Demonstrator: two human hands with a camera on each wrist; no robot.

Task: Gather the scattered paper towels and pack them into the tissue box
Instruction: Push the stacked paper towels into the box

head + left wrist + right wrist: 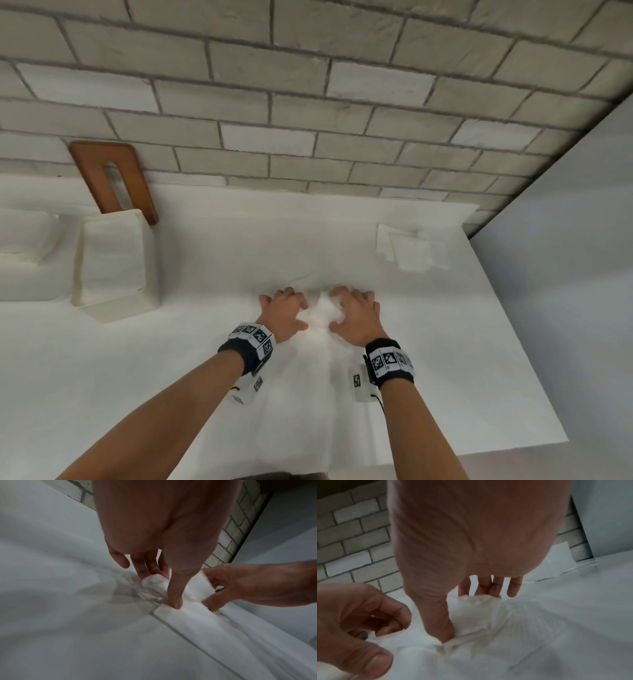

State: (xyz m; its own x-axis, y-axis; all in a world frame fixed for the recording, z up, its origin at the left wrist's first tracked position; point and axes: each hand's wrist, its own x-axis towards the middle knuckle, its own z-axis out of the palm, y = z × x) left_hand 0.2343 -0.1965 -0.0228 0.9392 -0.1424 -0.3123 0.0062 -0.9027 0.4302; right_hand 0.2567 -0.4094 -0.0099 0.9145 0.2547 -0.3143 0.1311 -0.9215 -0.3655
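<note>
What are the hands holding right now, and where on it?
Both the left hand and right hand grip one bunched paper towel between them, each pinching its own side.

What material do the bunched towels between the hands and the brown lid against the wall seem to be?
Bunched towels: soft matte white paper, judging by crumples and fuzzy edges. Brown lid: looks like smooth wood with a slight sheen, possibly wood-look plastic.

Left hand (286, 313) and right hand (356, 315) pinching, side by side.
</note>
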